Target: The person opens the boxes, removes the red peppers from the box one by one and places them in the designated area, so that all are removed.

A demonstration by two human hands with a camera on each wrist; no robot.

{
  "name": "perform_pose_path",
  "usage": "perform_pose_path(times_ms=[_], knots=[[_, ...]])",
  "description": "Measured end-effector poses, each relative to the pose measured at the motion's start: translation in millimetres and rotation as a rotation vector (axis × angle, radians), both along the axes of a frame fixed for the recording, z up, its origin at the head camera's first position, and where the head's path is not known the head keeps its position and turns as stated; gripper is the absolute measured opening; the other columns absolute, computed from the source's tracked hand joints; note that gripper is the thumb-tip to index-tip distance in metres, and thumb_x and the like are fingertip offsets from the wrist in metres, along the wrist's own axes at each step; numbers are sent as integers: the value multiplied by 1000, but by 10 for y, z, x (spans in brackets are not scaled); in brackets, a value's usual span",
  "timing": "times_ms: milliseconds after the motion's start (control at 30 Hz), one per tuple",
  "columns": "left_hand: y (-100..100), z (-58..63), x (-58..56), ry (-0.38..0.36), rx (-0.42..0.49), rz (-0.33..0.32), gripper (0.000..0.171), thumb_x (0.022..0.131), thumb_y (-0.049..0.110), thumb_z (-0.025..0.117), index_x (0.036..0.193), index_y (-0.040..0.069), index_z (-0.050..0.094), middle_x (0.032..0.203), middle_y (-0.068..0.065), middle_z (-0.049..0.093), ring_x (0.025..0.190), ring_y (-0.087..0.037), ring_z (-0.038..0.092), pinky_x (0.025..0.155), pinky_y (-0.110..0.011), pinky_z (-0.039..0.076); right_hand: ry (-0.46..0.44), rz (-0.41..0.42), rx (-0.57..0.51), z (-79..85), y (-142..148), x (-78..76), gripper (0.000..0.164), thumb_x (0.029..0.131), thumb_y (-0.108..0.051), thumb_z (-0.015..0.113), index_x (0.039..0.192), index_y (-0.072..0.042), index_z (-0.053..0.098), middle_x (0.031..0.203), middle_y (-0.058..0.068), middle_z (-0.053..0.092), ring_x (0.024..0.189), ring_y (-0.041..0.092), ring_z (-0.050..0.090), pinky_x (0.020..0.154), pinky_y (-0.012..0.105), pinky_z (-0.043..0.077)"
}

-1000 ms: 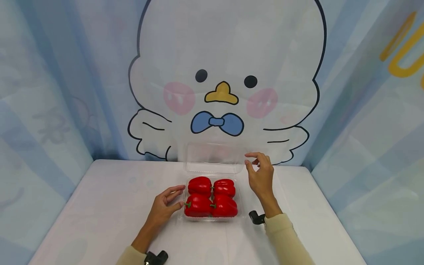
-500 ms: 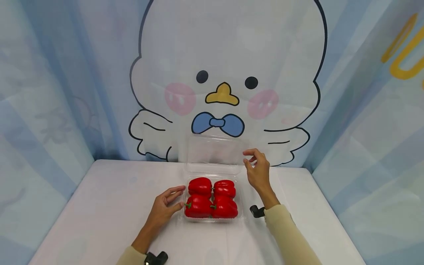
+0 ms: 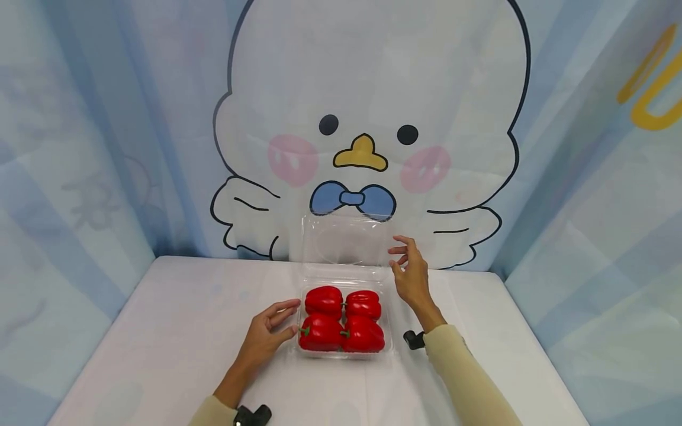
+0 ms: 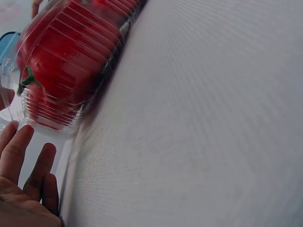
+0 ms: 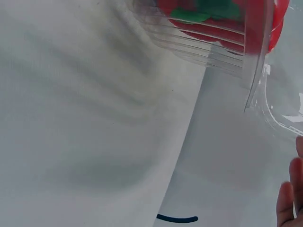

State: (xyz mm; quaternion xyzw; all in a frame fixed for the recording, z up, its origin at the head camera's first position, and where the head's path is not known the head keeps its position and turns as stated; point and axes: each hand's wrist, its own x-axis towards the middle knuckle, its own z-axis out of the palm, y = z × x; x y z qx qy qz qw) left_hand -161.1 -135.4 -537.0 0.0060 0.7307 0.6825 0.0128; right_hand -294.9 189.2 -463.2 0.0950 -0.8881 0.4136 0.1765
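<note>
A clear plastic clamshell box (image 3: pixel 388 325) sits mid-table in the head view, with several red bell peppers (image 3: pixel 323 332) in two rows inside. Its see-through lid (image 3: pixel 346 245) stands raised at the back. My left hand (image 3: pixel 262 336) is at the box's left side, thumb and fingers spread along the rim. In the left wrist view, its straight fingers (image 4: pixel 15 151) reach the box's corner. My right hand (image 3: pixel 413 277) is at the lid's right edge, fingers extended and a little apart. Beside the lid's edge, its fingertips (image 5: pixel 297 170) show in the right wrist view.
White cloth covers the table (image 3: pixel 160 331). Just behind the lid hangs a curtain (image 3: pixel 367 77) printed with a cartoon bird, and more curtain closes off both sides. A black wrist camera (image 3: pixel 253 415) is on each forearm.
The lid has swung up to a steeper angle, its top edge now higher in the head view. My right hand has moved slightly up and left with it; my left hand keeps its place.
</note>
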Motion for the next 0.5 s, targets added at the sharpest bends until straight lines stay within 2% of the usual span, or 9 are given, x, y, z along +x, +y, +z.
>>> perform_pose_path(times_ms=[133,300,500], knots=[[8,10,5,16,-7,1,54,95,6,78,146,13,62,152,-8,64,150,-32,52,115,-40,51,-14,7,27,-45,8,-13,71,99,1,70,158,-28,44,130,9,72,99,25,61,87,37,53],[0,-4,0,-2,8,-3,54,94,7,79,145,16,63,152,-5,64,151,-29,52,114,-34,52,-37,7,60,-91,18,-9,74,99,0,71,161,-30,43,133,12,71,100,26,60,82,35,52],[-13,-25,-12,-5,-4,-9,55,95,10,79,146,17,62,152,-4,64,152,-28,51,119,-42,48,-64,12,112,-123,26,-19,77,99,0,71,164,-28,41,134,11,72,97,24,59,74,29,50]])
